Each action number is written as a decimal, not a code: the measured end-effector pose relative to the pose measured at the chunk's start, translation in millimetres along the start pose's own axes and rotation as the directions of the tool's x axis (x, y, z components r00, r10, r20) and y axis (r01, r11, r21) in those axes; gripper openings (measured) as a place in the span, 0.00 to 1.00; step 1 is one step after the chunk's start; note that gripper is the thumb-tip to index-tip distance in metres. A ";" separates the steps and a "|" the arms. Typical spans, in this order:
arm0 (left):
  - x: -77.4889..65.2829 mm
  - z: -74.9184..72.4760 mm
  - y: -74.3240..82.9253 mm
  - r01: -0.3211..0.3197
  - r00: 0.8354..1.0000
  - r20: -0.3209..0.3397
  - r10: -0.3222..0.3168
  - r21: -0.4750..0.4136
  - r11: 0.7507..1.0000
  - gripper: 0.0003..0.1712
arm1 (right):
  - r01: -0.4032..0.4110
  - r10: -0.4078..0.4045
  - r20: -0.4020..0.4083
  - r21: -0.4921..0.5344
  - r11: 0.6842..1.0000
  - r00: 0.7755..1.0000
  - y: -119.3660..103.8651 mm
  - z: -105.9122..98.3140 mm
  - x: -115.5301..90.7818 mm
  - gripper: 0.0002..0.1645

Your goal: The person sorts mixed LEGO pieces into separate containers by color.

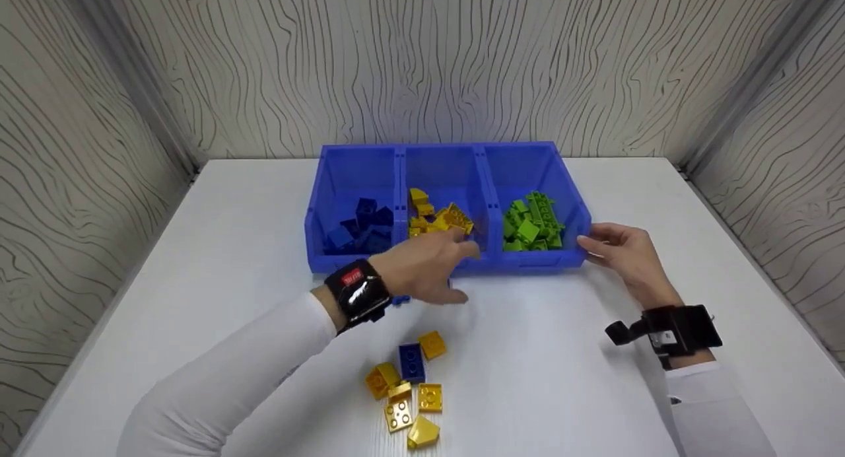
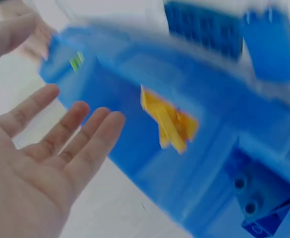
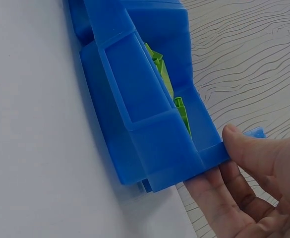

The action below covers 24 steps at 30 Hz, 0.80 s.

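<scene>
My left hand (image 1: 426, 265) is over the front of the middle blue bin (image 1: 439, 163), with yellow bricks (image 1: 455, 216) inside. In the left wrist view this hand (image 2: 45, 163) has its fingers spread and its palm bare. At the right end of the row, my right hand (image 1: 627, 255) grips the front side edge of the right bin (image 1: 521, 160), which contains green bricks (image 1: 538, 212). The right wrist view shows the thumb (image 3: 244, 146) on one side of the bin wall (image 3: 140, 84) and the fingers curled on the other.
Dark blue bricks (image 1: 363, 226) lie in the left bin (image 1: 360, 166). On the white table (image 1: 541, 364), several loose yellow bricks (image 1: 430, 397) surround a dark blue brick (image 1: 411, 362). More blue bricks (image 2: 204, 29) lie before the bins, partly behind the left wrist. A patterned wall (image 1: 422, 61) stands behind.
</scene>
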<state>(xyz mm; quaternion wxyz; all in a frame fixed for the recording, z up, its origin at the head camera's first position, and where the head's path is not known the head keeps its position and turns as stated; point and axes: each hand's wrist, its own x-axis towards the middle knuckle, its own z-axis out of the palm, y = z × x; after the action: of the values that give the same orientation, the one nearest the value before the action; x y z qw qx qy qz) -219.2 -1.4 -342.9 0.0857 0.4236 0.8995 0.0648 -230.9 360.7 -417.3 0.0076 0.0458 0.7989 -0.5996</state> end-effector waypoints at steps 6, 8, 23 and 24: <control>-19.8 35.9 16.0 0.009 0.981 0.195 -0.007 -0.009 1.000 0.32 | -0.004 0.004 -0.008 -0.023 1.000 1.000 0.0 -0.5 -0.5 0.35; -22.1 47.1 16.7 -0.014 0.973 0.232 0.018 -0.017 1.000 0.23 | -0.007 0.006 -0.007 -0.018 1.000 1.000 0.0 -0.7 -0.3 0.35; -19.6 35.1 1.9 -0.083 0.988 0.116 0.101 -0.155 0.985 0.10 | -0.011 0.011 -0.003 0.001 1.000 1.000 0.5 -1.7 1.6 0.35; -18.6 30.3 -0.7 -0.074 0.991 0.100 0.091 -0.159 0.985 0.11 | -0.012 0.012 -0.003 0.001 1.000 1.000 0.3 -1.8 1.8 0.35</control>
<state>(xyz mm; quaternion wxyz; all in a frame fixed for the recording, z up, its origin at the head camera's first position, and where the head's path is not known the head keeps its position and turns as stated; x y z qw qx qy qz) -201.8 -14.9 -370.7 0.1635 0.4554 0.8676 0.1150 -232.7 362.6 -417.2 0.0101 0.0514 0.7985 -0.5997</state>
